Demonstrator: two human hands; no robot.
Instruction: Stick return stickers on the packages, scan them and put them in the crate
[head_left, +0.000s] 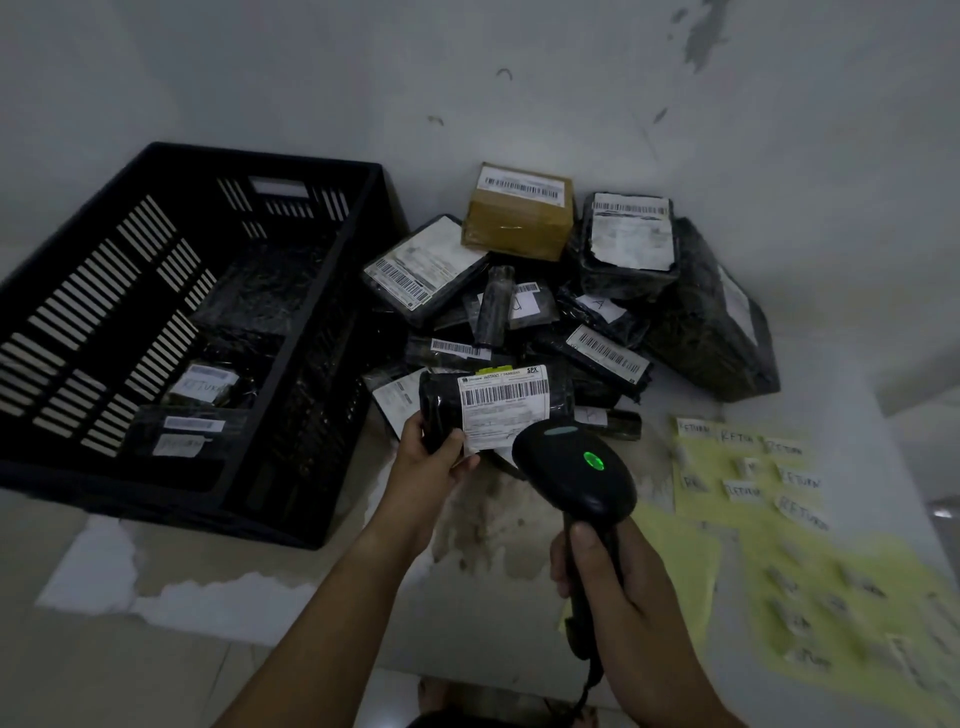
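**Package (498, 402) Presented for Scanning**

Count: one scanner, one package in hand.

The right hand (597, 571) gripped the handle of the scanner (576, 467), fingers wrapped fully round it. The scanner head was aimed forward at the label, and a green lamp (593, 460) was lit on top.

Just beyond it, the left hand (434, 457) pinched the package at its lower left corner, thumb on the label edge. This grip kept the package off the floor (467, 597) and left the barcode uncovered, facing the scanner. No return sticker was visible on the facing side.

To the right, at least two yellow sticker sheets (748, 467) lay flat on the floor near the right hand, likely for quick peeling. Several stickers read RETURN; blur prevented a full count.

To the left stood one black crate (260, 156), open side up beside the pile, which judged to shorten the transfer. Two parcels inside showed RETURN stickers (202, 387).

Farthest, the pile (571, 291) rested against the wall: one brown box (519, 213) and at least eight black-wrapped parcels. Overlap prevented an exact count.
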